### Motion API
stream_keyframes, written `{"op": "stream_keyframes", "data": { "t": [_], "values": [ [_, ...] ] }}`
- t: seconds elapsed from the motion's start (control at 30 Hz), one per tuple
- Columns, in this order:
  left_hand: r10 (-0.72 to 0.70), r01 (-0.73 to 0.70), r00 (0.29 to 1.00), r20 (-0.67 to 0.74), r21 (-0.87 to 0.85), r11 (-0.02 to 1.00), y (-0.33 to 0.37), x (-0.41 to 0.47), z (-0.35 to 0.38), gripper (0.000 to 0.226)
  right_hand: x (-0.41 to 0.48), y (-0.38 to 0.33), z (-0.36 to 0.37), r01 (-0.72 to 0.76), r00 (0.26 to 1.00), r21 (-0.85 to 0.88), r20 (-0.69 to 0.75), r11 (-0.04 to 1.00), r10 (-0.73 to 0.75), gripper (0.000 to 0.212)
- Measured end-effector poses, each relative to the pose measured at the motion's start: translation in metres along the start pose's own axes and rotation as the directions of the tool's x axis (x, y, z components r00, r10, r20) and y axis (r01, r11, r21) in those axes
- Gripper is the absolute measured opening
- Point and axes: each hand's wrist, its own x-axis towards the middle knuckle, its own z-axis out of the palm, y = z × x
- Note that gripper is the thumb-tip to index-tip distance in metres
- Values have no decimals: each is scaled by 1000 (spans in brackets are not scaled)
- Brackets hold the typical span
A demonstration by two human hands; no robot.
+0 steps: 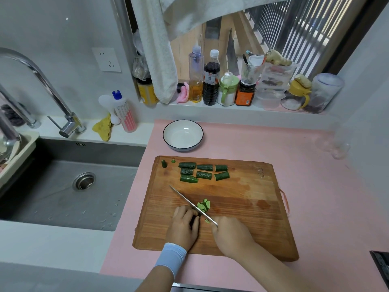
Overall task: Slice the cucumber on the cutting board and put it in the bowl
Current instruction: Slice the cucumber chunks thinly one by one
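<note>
We are pinning a cucumber stub [195, 220] near the board's [242, 218] front edge with our curled left grip [185, 226], right grip [231, 234] clasping the knife [187, 200]; slices [204, 205] are lying beside it, bowl [163, 134] sitting past the far edge.

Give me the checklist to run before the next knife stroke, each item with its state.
1. Right hand grips the knife: ok.
2. Left hand holds the cucumber piece down on the cutting board: ok.
3. Left fingertips clear of the blade: cannot tell, they sit right beside it.
4. Cut slices lie on the blade's right side: ok.
5. Uncut chunks wait at the board's far edge, away from the blade: ok.
6. Bowl stands beyond the board, empty: ok.
</note>
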Motion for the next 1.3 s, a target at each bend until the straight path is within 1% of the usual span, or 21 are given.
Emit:
{"op": "stream_keyframes", "data": {
  "t": [0.13,0.23,0.33,0.43,0.53,0.6,0.7,0.83,0.93,1.07,1.17,1.3],
  "values": [
    [17,-17,1000,-7,14,1000,-1,-1,0,2,-2,0,-3,13,1000,-7,-3,1000,-13,25],
    [27,-27,999,-18,21,999,-1,-1,0,9,-8,2,-3,43,998,-29,-38,999,-45,27],
    [30,-30,999,-24,23,999,-2,-1,0,10,-15,6,-4,58,996,-32,-59,998,-60,29],
    [29,-29,999,-25,12,1000,-3,-1,1,10,-17,9,-6,65,997,-10,-47,998,-66,25],
    [12,-12,1000,-26,12,1000,-5,-1,1,3,-17,8,-6,63,997,5,-41,998,-63,23],
    [5,-5,1000,-31,6,1000,-5,-2,2,4,-16,6,-6,54,998,6,-38,999,-53,23],
    [13,-13,999,-41,-6,1000,-3,-1,0,12,-14,3,-7,43,999,1,-19,999,-43,22],
    [16,-15,999,-52,15,1000,-3,-1,1,5,-8,-2,-3,23,1000,0,15,1000,-23,22],
    [20,-19,999,-37,18,1000,-2,-3,-1,11,-6,-1,-1,3,1000,12,19,1000,-3,23],
    [8,-8,1000,-17,30,1000,-1,-5,-1,12,-3,0,-1,-20,999,19,30,1000,20,28],
    [8,-7,1000,-29,27,1000,-1,-4,-1,3,-3,-1,-4,-8,1000,13,28,1000,8,25],
    [3,-2,999,-41,10,1000,-1,-4,-2,4,-10,4,-5,32,999,4,-14,999,-32,22]
  ]
}}
